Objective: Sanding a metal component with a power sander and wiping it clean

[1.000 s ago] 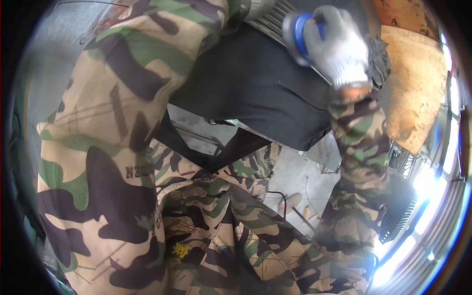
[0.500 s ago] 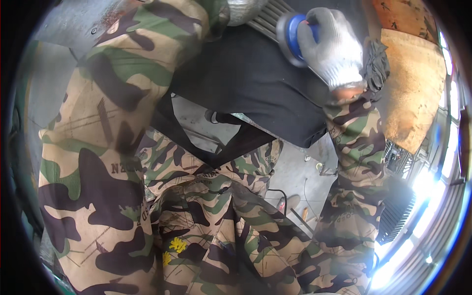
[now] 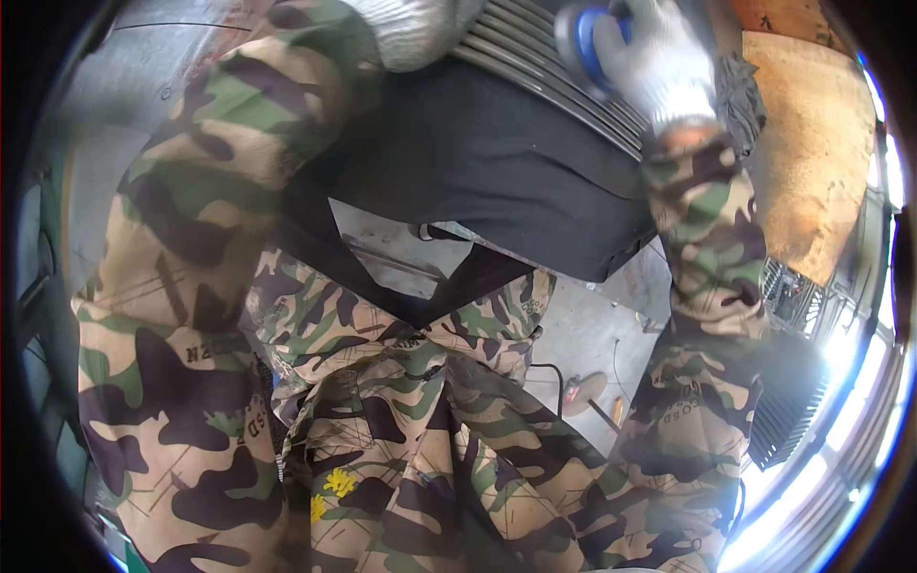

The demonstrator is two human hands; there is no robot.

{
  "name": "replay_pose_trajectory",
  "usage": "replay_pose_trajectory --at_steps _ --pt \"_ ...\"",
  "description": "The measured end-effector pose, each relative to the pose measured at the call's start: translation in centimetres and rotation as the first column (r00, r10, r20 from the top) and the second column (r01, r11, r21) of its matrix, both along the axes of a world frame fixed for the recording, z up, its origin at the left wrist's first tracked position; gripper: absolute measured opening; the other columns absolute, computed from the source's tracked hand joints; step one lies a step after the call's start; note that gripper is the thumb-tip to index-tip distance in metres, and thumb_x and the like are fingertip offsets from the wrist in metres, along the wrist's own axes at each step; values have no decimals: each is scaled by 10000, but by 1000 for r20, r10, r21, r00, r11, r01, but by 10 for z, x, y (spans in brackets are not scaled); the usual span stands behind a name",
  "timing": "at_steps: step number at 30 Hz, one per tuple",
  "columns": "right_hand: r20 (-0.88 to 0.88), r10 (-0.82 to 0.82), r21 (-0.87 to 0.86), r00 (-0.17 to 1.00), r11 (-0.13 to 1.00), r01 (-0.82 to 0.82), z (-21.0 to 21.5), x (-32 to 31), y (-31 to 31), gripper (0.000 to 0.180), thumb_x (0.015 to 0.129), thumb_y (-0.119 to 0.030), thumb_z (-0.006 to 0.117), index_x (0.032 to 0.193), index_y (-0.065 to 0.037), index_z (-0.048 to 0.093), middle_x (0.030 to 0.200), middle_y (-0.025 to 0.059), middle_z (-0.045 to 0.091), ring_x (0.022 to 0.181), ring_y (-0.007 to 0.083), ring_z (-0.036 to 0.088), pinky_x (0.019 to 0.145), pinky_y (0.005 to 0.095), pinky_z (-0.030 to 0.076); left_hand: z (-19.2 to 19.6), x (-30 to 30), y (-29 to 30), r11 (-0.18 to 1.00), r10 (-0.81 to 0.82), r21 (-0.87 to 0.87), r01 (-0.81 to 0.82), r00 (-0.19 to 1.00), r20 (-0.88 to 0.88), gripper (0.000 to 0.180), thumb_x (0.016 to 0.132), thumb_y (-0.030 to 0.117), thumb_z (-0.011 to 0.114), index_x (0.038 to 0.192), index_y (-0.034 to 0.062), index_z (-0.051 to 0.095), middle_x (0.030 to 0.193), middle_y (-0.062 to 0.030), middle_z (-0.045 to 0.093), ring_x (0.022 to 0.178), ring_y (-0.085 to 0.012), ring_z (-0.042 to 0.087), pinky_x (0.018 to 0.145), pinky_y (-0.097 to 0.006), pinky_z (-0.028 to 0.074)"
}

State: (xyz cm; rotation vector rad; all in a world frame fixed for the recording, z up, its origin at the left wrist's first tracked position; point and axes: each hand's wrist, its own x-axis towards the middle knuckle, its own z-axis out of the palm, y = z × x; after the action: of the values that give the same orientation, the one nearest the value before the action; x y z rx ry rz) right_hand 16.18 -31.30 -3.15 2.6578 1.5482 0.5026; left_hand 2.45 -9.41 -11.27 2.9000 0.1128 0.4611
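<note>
His gloved right hand (image 3: 659, 67) grips the blue grinder (image 3: 585, 48) on the ribbed metal panel (image 3: 564, 72), while the left hand (image 3: 411, 29) presses flat beside it; a slip could catch that glove.

Both sleeves (image 3: 181, 286) and trousers (image 3: 430, 449): camouflage in tan, green, dark brown. Yellow splotches (image 3: 330, 487) on the trouser front. Right hand (image 3: 659, 67) in pale grey knit glove, left hand (image 3: 411, 29) in same pale grey knit. Blue round tool (image 3: 583, 48) with grey rim. Large panel (image 3: 478, 181) black, matte. Ribbed grille (image 3: 554, 72) above it grey with dark stripes between bars. Board (image 3: 812, 162) at right orange-brown, mottled. Floor (image 3: 583, 334) plain grey.
</note>
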Motion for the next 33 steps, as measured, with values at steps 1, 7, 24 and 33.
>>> replay_pose_trajectory --at_steps 1,7,24,33 --pt "-58 -5 -29 998 1000 3 -10 -8 4 239 925 -295 703 1080 -113 703 1053 148 696 975 381 694 867 485 569 1 -7 6 994 48 101 -48 999 7 504 1005 349 599 1355 -9 656 1504 -260 570 1470 -474 451 1254 -589 297" --pt "-17 75 46 997 996 -74 -3 -10 13 200 893 -234 723 1029 -97 672 955 147 671 894 387 683 805 484 567 -10 -5 19 996 51 74 -56 997 63 601 1010 385 606 1445 -29 583 1526 -268 564 1499 -459 435 1278 -550 293" --pt "-74 129 13 989 992 -128 -4 -21 -39 219 930 -289 711 1069 -122 740 1083 123 736 965 357 725 872 454 593 -6 1 19 988 127 92 -121 990 -63 639 1048 398 542 1505 -48 523 1571 -299 512 1520 -484 402 1292 -547 273" --pt "-50 158 34 986 987 -157 -10 -13 -71 201 914 -232 738 1084 -124 724 1073 117 729 955 350 721 853 452 598 3 -4 18 993 107 59 -102 990 -94 643 1054 399 537 1504 -60 520 1570 -308 507 1524 -489 393 1291 -545 271"
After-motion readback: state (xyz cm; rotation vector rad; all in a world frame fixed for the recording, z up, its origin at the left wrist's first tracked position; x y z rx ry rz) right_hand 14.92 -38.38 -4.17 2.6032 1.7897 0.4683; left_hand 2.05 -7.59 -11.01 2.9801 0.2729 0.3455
